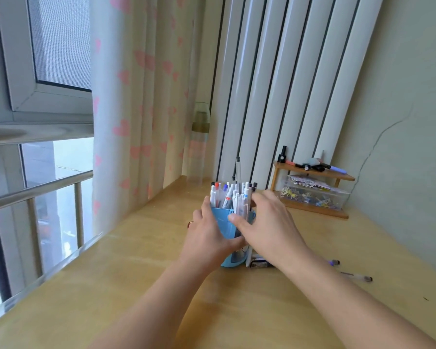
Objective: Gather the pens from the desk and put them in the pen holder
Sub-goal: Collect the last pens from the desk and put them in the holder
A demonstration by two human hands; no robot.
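Note:
A blue pen holder (224,224) stands in the middle of the wooden desk (126,285), packed with several white pens (233,196). My left hand (208,235) grips the holder's left side, thumb across its front. My right hand (272,222) wraps the holder's right side, thumb on the front near the rim. Two loose pens lie on the desk to the right: a clear one (356,276) and a purple-tipped one (334,262) partly hidden behind my right forearm. Another dark-tipped pen (261,263) lies at the holder's base.
A small wooden shelf (315,172) at the back right holds markers on top and a clear box of clips (312,195) below. A tall bottle (199,144) stands by the heart-print curtain. The desk's left edge runs along a window with a railing.

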